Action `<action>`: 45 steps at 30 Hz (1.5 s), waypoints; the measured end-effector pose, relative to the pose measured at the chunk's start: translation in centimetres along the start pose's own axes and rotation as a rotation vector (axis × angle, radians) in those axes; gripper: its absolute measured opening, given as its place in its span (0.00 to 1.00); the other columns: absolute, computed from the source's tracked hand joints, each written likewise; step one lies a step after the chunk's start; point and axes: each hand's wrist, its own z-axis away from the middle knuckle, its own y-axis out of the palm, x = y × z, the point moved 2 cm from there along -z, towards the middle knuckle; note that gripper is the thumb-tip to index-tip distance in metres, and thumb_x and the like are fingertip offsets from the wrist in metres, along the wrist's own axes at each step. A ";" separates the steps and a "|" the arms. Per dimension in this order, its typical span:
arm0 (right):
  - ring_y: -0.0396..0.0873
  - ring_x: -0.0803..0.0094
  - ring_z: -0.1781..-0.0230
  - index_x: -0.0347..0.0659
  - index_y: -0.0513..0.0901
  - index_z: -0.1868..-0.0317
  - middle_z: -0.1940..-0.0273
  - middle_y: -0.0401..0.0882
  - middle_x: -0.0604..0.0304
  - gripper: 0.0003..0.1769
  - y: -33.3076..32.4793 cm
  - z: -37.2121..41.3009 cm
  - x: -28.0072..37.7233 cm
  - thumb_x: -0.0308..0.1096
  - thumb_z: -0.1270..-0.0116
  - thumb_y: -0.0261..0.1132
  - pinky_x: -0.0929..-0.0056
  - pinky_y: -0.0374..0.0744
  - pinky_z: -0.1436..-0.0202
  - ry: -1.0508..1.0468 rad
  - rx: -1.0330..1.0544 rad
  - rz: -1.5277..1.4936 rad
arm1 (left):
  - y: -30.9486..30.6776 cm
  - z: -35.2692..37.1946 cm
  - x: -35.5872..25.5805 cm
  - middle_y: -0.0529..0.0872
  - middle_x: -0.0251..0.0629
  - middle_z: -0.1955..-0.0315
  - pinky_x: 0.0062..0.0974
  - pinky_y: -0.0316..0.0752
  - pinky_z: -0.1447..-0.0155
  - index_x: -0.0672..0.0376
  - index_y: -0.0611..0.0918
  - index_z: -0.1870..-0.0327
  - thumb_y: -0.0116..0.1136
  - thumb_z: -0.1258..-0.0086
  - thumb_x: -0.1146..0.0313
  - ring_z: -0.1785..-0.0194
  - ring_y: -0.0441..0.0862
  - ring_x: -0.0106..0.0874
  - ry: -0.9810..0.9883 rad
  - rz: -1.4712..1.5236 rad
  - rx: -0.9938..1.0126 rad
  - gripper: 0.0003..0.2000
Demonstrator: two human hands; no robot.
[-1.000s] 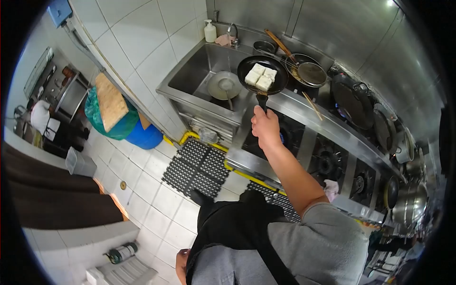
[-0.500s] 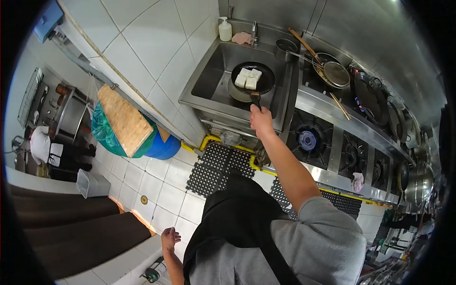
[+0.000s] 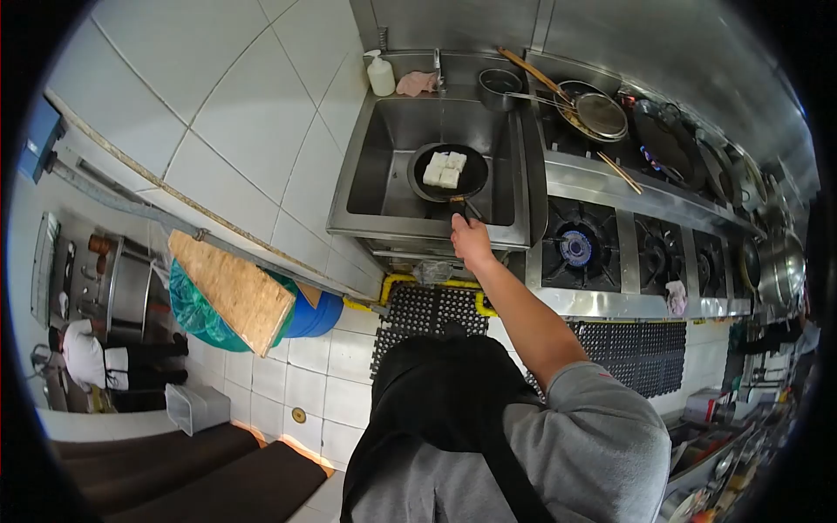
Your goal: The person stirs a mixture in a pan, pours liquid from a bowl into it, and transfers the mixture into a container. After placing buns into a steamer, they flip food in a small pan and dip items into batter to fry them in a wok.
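Right arm stretched out from 5 o'clock toward 12 o'clock, grey sleeve, bare forearm, right hand [image 3: 472,241] knuckles up, fingers curled shut in a grip

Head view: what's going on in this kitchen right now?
The person's right hand grips the handle of a black frying pan with white blocks, probably tofu, in it, holding it over the steel sink. The left hand is out of view. On the stove beside the sink, one burner is lit.

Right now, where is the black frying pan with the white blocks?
Head view: the black frying pan is over the steel sink, left of the lit gas burner, its handle gripped by the right hand.
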 end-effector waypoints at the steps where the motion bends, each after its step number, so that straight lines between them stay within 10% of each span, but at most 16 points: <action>1: 0.63 0.78 0.82 0.43 0.75 0.60 0.75 0.71 0.67 0.18 0.2 0.0 -0.7 0.48 0.17 0.66 0.71 0.58 0.82 -0.005 -0.015 -0.012 | -1.3 -0.9 0.4 0.91 0.48 0.61 0.43 0.87 0.59 0.67 0.83 0.42 0.58 0.17 0.56 0.59 0.92 0.43 0.021 -0.026 0.013 0.19; 9: 0.64 0.77 0.85 0.41 0.77 0.62 0.77 0.73 0.65 0.20 4.2 1.9 0.2 0.48 0.17 0.65 0.70 0.60 0.83 -0.059 -0.171 0.007 | -12.9 -10.8 3.7 0.90 0.49 0.59 0.44 0.88 0.58 0.68 0.82 0.40 0.57 0.16 0.57 0.58 0.92 0.45 0.548 -0.636 -0.004 0.20; 11: 0.79 0.61 0.76 0.28 0.85 0.64 0.76 0.81 0.50 0.25 5.2 2.7 3.7 0.47 0.20 0.67 0.53 0.77 0.68 -0.287 -0.267 0.163 | -16.9 -10.1 1.4 0.90 0.52 0.56 0.45 0.89 0.58 0.69 0.80 0.38 0.57 0.16 0.57 0.58 0.92 0.46 0.041 0.119 0.026 0.21; 17: 0.83 0.24 0.48 0.23 0.82 0.61 0.59 0.85 0.22 0.30 9.7 9.4 21.6 0.51 0.20 0.64 0.43 0.80 0.43 -0.800 -0.459 0.612 | -18.9 -13.8 2.9 0.91 0.53 0.51 0.46 0.90 0.57 0.65 0.82 0.37 0.59 0.17 0.58 0.59 0.92 0.47 0.008 0.258 0.054 0.19; 19: 0.83 0.51 0.72 0.28 0.81 0.65 0.73 0.83 0.41 0.26 10.4 7.8 24.9 0.47 0.19 0.63 0.52 0.78 0.66 -1.027 -0.500 0.620 | -17.7 -14.6 2.2 0.92 0.52 0.50 0.45 0.89 0.57 0.62 0.86 0.40 0.62 0.18 0.59 0.59 0.92 0.46 0.317 -0.368 0.194 0.17; 20: 0.83 0.51 0.72 0.28 0.81 0.65 0.73 0.83 0.41 0.26 10.9 8.1 26.0 0.47 0.19 0.63 0.52 0.78 0.66 -1.036 -0.509 0.618 | -17.6 -13.0 3.3 0.92 0.52 0.50 0.45 0.89 0.57 0.62 0.86 0.40 0.62 0.18 0.59 0.59 0.92 0.46 0.254 -0.210 0.133 0.17; 25: 0.52 0.82 0.84 0.44 0.75 0.61 0.78 0.60 0.74 0.15 13.2 8.7 23.1 0.44 0.19 0.62 0.75 0.50 0.80 -0.287 -0.017 -0.075 | -16.9 -13.5 6.5 0.92 0.52 0.51 0.45 0.89 0.56 0.63 0.86 0.41 0.62 0.18 0.59 0.59 0.92 0.46 0.213 -0.182 0.161 0.17; 36: 0.62 0.77 0.84 0.42 0.78 0.64 0.78 0.68 0.69 0.17 10.2 4.4 -6.5 0.45 0.18 0.65 0.69 0.59 0.82 0.008 -0.110 -0.079 | -20.2 -9.8 5.6 0.92 0.52 0.52 0.45 0.88 0.56 0.63 0.86 0.42 0.62 0.19 0.59 0.59 0.92 0.47 -0.071 0.140 0.148 0.16; 45: 0.62 0.81 0.84 0.42 0.79 0.61 0.78 0.68 0.72 0.18 5.6 14.7 -7.7 0.46 0.14 0.62 0.74 0.58 0.83 -0.079 -0.128 -0.243 | -21.7 -11.1 4.0 0.92 0.52 0.52 0.45 0.88 0.56 0.63 0.87 0.44 0.62 0.20 0.59 0.59 0.92 0.47 -0.086 -0.009 0.246 0.16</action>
